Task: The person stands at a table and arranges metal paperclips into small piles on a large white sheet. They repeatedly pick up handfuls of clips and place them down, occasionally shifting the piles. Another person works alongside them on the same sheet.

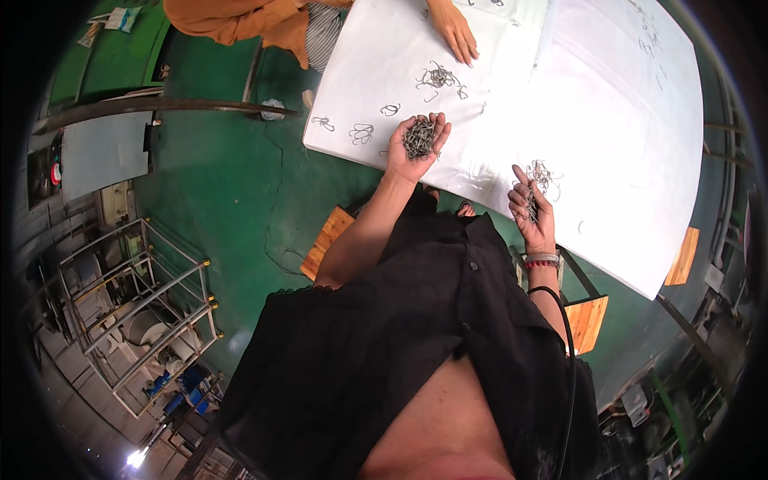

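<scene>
My left hand [410,164] is palm up over the near edge of the white table, its fingers cupped around a heap of small grey metal hooks [419,138]. To the right, my right hand [538,214] has its fingers curled around several more of these dark wire pieces [532,206]. Just beyond it, a loose pile of hooks [542,173] lies on the tabletop, partly hidden by the fingers. Another hook pile [438,78] spreads past my left hand. Smaller clusters [362,134] lie toward the table's left corner.
Across the white table [624,144] another person's hand [454,34] rests near the far pile; an orange sleeve [240,20] shows at upper left. Wooden stools [326,240] stand below the table edge. A metal frame rack [144,312] is on the green floor at left.
</scene>
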A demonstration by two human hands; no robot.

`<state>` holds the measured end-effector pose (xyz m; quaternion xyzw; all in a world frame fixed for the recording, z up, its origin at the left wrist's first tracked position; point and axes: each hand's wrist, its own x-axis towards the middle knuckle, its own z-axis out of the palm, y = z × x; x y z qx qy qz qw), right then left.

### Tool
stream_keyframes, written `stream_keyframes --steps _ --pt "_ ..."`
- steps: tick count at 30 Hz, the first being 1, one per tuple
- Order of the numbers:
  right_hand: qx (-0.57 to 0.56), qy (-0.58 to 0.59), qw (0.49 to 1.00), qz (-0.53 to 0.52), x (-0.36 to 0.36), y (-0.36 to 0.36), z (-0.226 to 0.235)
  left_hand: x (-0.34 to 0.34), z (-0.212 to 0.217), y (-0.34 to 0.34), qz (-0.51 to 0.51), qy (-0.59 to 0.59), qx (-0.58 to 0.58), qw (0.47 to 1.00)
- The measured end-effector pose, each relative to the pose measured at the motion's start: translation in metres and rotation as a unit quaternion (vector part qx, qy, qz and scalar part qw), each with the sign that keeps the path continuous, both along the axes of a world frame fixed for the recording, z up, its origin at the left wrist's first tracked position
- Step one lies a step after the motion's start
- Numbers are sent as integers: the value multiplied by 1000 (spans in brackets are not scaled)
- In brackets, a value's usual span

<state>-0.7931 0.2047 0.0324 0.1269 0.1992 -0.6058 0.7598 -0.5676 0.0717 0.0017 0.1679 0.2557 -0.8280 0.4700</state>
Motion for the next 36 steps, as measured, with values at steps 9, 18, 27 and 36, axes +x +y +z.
stream_keyframes --steps 9,18,27,36 --pt "19 16 999 -30 -8 7 7 -19 -21 -4 -6 5 33 999" --pt "7 176 975 138 3 -102 5 -18 -19 -10 -2 4 -1 1000" --pt "37 526 805 272 19 -242 -58 13 -4 1 18 15 11 1000" --pt "-72 907 331 252 66 -242 -73 33 -3 -9 61 46 2 997"
